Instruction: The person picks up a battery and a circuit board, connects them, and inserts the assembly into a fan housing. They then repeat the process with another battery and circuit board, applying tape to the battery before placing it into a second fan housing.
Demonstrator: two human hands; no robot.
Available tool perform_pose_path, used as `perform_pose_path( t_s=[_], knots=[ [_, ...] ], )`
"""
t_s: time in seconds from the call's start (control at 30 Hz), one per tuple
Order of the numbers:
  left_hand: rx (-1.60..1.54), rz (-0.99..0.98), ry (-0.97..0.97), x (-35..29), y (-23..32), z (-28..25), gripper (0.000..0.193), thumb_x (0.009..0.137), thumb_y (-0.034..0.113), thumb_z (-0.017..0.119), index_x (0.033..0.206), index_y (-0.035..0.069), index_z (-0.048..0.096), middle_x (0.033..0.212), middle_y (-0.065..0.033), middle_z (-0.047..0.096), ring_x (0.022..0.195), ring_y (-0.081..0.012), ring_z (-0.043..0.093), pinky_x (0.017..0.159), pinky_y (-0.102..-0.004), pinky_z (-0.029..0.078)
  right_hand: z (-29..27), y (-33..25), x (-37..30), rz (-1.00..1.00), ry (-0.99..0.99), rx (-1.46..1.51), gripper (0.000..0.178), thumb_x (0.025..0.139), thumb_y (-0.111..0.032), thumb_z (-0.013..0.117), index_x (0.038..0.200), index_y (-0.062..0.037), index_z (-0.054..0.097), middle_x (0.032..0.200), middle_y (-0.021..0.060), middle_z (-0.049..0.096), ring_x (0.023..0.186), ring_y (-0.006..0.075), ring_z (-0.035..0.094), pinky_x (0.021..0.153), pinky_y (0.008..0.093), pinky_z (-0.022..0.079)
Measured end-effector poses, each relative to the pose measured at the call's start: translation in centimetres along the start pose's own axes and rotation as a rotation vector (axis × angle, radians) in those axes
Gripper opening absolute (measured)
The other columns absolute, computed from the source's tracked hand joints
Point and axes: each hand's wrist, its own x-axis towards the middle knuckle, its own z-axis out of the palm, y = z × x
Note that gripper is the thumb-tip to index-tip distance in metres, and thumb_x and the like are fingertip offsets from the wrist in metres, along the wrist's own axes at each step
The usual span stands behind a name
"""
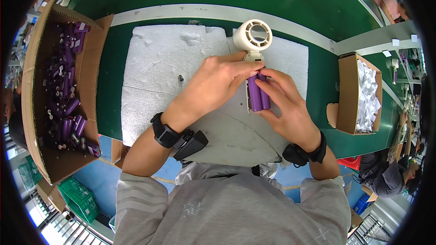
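Note:
A cream handheld fan [253,35] lies on the white foam board, its round ringed head pointing away from me. Its handle is open on the near side, and a pair of purple battery cells [255,93] lies side by side along it. My left hand [213,79] is closed at the fan's neck, thumb and fingers pinching near the top of the cells. From the other side, my right hand [286,104] curls round the cells, its fingertips pressing on them and near their top end. Whatever lies between the fingertips at the top is too small to make out.
The foam board [154,63] rests on a green workbench [111,90]. To the left stands a cardboard box [86,77] with several purple battery cells. At the right is a smaller box [347,95] of white paper pieces. A metal rail [204,11] crosses behind. Another person [386,172] is at far right.

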Motion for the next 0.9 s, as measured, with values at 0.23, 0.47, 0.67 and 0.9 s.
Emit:
perform_pose_path(
  t_s=[0.23,0.47,0.67,0.9],
  knots=[
    [-0.033,-0.144,-0.070,0.2,0.9,-0.7,0.026,0.081,0.008,0.069,0.107,0.007,0.070,0.092,-0.0140,0.069,0.073,-0.0290,0.067,0.066,-0.0350,0.054,0.1,0.0,0.4,0.171,0.040,0.063,0.061,0.061,0.004,0.080,0.115,-0.0056,0.054,0.130,0.0130,0.048,0.113,0.0295,0.055,0.088,0.0378,0.054],
    [-0.153,-0.232,-0.156,0.4,0.3,-1.1,0.046,0.067,0.015,0.083,0.111,0.012,0.071,0.087,-0.0104,0.069,0.068,-0.0225,0.065,0.067,-0.0332,0.053,-0.4,0.3,1.8,0.236,-0.048,0.213,0.075,0.058,0.003,0.081,0.123,-0.0094,0.046,0.123,0.0110,0.044,0.110,0.0280,0.052,0.090,0.0358,0.048],
    [-0.158,-0.273,-0.155,0.4,0.5,-1.0,0.049,0.063,0.016,0.085,0.111,0.013,0.071,0.088,-0.0085,0.070,0.066,-0.0218,0.063,0.067,-0.0320,0.053,-0.1,0.1,1.9,0.265,-0.062,0.210,0.078,0.057,0.002,0.081,0.125,-0.0099,0.044,0.124,0.0109,0.041,0.112,0.0272,0.050,0.091,0.0355,0.046],
    [-0.193,-0.346,-0.178,0.6,-0.3,-1.0,0.051,0.062,0.019,0.086,0.111,0.015,0.072,0.085,-0.0078,0.071,0.064,-0.0191,0.063,0.066,-0.0311,0.052,0.0,1.5,1.0,0.100,-0.056,0.191,0.078,0.057,-0.004,0.085,0.126,-0.0095,0.051,0.126,0.0109,0.043,0.115,0.0293,0.050,0.093,0.0381,0.047]
  ],
)
